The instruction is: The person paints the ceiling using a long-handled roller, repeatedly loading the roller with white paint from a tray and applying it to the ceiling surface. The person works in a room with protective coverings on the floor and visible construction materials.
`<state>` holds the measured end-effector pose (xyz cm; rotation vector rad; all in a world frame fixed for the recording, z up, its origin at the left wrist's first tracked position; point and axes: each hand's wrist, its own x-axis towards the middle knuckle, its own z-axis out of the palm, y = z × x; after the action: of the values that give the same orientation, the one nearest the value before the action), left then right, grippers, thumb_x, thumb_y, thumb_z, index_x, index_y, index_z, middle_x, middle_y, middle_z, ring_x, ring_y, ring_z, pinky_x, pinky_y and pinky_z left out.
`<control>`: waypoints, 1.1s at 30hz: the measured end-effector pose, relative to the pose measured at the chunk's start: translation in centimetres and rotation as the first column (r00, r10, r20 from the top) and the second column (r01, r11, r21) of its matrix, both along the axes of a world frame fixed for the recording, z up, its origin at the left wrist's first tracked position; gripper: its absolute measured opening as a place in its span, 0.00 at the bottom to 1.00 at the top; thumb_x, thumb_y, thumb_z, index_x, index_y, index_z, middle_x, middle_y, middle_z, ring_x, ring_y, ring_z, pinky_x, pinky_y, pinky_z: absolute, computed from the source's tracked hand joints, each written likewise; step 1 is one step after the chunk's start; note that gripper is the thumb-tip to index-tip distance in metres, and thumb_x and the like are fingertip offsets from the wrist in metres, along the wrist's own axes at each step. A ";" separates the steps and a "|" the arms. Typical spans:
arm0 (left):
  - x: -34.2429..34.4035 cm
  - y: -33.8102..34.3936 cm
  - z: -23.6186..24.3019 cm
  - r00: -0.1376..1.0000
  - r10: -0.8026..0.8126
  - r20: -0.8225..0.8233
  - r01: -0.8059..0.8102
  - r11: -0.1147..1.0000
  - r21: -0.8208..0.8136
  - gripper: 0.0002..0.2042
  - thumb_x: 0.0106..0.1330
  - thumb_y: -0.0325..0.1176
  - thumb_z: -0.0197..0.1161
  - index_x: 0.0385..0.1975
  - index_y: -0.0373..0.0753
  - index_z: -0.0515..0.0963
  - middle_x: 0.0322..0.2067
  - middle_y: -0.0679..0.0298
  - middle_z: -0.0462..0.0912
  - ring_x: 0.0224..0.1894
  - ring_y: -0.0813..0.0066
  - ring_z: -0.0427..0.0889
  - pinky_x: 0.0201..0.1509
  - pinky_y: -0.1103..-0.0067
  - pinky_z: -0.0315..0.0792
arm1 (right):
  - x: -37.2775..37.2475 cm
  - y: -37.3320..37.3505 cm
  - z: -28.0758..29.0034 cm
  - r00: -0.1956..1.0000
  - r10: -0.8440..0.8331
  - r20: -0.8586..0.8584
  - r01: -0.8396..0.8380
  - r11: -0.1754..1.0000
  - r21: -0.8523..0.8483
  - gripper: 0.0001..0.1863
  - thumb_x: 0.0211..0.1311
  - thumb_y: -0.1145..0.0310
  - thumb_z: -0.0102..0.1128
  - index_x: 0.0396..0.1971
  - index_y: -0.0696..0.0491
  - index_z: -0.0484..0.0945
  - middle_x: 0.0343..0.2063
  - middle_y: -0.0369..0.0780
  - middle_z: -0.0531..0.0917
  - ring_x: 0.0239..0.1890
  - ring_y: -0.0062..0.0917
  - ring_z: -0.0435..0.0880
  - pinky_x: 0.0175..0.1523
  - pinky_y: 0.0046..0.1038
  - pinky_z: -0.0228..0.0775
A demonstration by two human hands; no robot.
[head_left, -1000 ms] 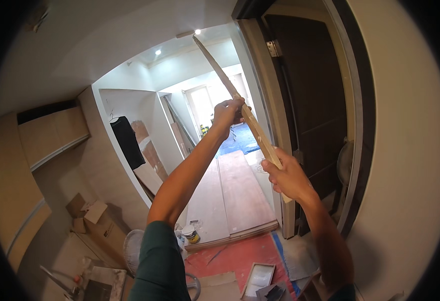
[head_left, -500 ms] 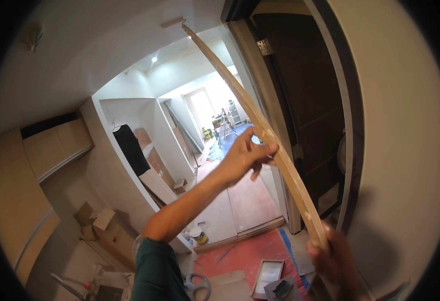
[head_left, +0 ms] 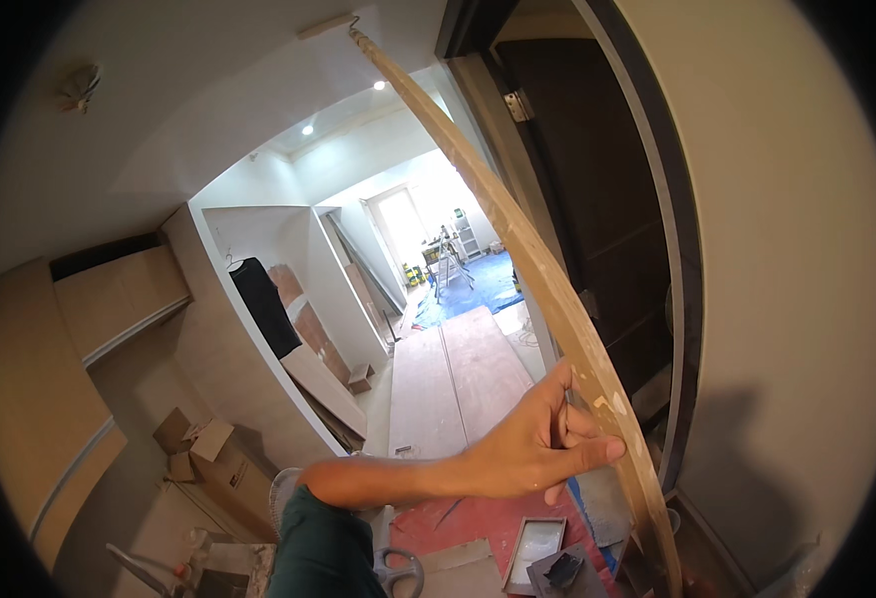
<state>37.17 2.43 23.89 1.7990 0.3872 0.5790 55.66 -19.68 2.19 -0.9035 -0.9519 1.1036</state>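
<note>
A long wooden pole (head_left: 508, 231), flecked with paint, slants from my lower right up toward the ceiling (head_left: 159, 120), with a paint roller (head_left: 324, 27) at its far end, at the ceiling. My left hand (head_left: 547, 444) holds the pole low down, thumb across it and fingers loosely curled. My right hand is at the dim bottom edge by the pole's near end, too hidden to read its fingers. Below are a tray with white contents (head_left: 535, 546) and a dark-topped flat item (head_left: 562, 569) on red sheeting (head_left: 438, 513).
A dark door (head_left: 592, 179) and frame stand close on the right. Cabinets (head_left: 119, 299) and a cardboard box (head_left: 213, 458) are at left. Pale boards (head_left: 428, 379) lie along the passage, toward a bright room with a stepladder (head_left: 455, 267) and blue sheeting (head_left: 488, 289).
The roller has moved left and nearer across the ceiling. The pole's near end has dropped rightward, taking my right hand to the bottom edge, and my left hand has moved down and right.
</note>
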 end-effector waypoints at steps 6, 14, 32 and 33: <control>-0.8 4.7 0.2 0.998 0.044 0.041 -0.051 0.981 0.189 0.26 0.72 0.45 0.60 0.58 0.34 0.57 0.39 0.45 0.85 0.37 0.63 0.89 0.20 0.82 0.77 | -1.1 3.6 3.8 0.969 -0.093 0.229 0.068 0.991 0.116 0.17 0.63 0.65 0.65 0.48 0.56 0.77 0.33 0.35 0.80 0.31 0.18 0.75 0.35 0.23 0.68; 0.5 3.7 -2.9 0.998 0.064 0.011 -0.062 0.987 -0.149 0.15 0.70 0.42 0.58 0.44 0.37 0.67 0.41 0.50 0.83 0.46 0.58 0.85 0.54 0.62 0.78 | -2.5 4.1 -0.8 0.780 -0.367 0.507 0.283 0.929 0.236 0.16 0.68 0.59 0.56 0.44 0.56 0.79 0.30 0.39 0.81 0.29 0.29 0.78 0.36 0.32 0.70; 0.5 2.8 -3.3 0.997 0.081 0.015 -0.080 0.995 -0.056 0.35 0.73 0.46 0.57 0.68 0.38 0.44 0.53 0.55 0.70 0.62 0.58 0.75 0.55 0.61 0.79 | -1.7 4.3 -2.8 0.789 -0.047 0.613 0.084 0.996 -0.033 0.30 0.69 0.58 0.57 0.65 0.59 0.65 0.47 0.57 0.78 0.47 0.53 0.77 0.52 0.45 0.69; 0.5 2.5 -3.1 0.996 0.084 0.005 -0.083 0.995 -0.046 0.35 0.74 0.46 0.57 0.68 0.38 0.44 0.53 0.55 0.71 0.62 0.57 0.75 0.54 0.63 0.80 | -1.7 4.0 -2.7 0.770 -0.066 0.634 0.097 0.995 -0.013 0.30 0.69 0.58 0.57 0.65 0.58 0.65 0.48 0.57 0.78 0.48 0.53 0.77 0.53 0.46 0.69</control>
<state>37.64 4.90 20.81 1.7425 0.4690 0.6302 53.95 -15.65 -0.51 -1.3895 -1.4266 0.7419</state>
